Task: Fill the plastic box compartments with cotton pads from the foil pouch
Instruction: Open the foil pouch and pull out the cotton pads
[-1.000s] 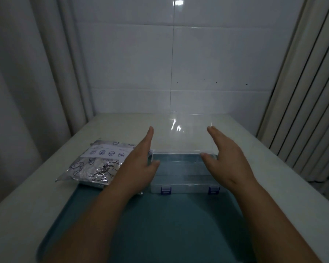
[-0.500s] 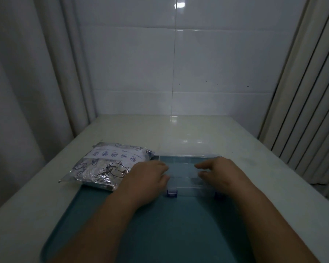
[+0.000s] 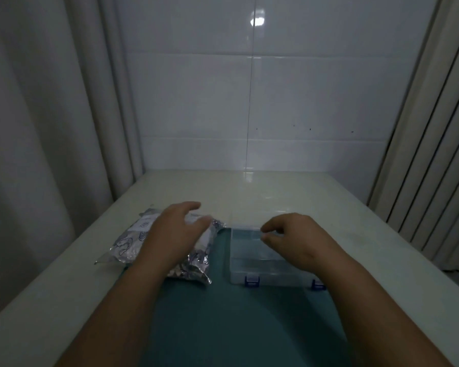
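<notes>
Two-handed job tbh: with left hand [image 3: 176,234] spread loose over the crinkly silver foil pouch [image 3: 129,242] and right hand [image 3: 297,239] loosely curled, empty, above the clear plastic compartment box [image 3: 249,264] just beside it on the teal mat [image 3: 223,327], grab near the pouch's top and tear slow.

The light was dim and bluish. One bright glare spot [image 3: 257,21] sat high on the glossy white tiled wall [image 3: 196,102], its streak running down to the far edge of the pale table [image 3: 289,186]. The left hand [image 3: 175,234] showed motion blur at its fingertips [image 3: 204,221] over the crinkled silver foil pouch [image 3: 131,243]. Wide-angle distortion bowed the pale curtains [image 3: 37,128] at both sides.
</notes>
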Tool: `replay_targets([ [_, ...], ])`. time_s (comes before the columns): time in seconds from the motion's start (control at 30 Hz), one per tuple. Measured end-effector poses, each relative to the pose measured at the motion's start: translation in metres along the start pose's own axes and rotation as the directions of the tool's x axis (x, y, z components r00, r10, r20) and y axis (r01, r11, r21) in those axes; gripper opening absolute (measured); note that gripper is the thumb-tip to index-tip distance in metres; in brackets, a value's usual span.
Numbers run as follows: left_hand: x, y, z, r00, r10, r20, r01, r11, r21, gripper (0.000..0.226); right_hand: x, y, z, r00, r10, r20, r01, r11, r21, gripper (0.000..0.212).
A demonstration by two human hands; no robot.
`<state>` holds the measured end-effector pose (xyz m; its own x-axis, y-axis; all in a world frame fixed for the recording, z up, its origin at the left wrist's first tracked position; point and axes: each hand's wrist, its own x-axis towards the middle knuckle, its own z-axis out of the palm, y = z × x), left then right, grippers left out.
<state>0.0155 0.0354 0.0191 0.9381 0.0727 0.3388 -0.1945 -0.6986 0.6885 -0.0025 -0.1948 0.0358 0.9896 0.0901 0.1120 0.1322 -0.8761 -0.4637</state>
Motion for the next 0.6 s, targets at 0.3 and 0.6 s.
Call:
replay_targets([
  [0.3, 0.021, -0.052, -0.027, 0.92, -0.341, -0.192, 0.38, 0.895, 0.232, 0.071, 0.005, -0.003, 0.032, 0.996, 0.003, 0.093, 0.001, 0.999, -0.037, 0.034],
  [0.6, 0.017, -0.071, -0.024, 0.924, -0.363, -0.119, 0.371, 0.927, 0.053, 0.069, 0.001, 0.004, 0.034, 0.999, -0.041, -0.013, 0.041, 0.999, 0.014, 0.032],
])
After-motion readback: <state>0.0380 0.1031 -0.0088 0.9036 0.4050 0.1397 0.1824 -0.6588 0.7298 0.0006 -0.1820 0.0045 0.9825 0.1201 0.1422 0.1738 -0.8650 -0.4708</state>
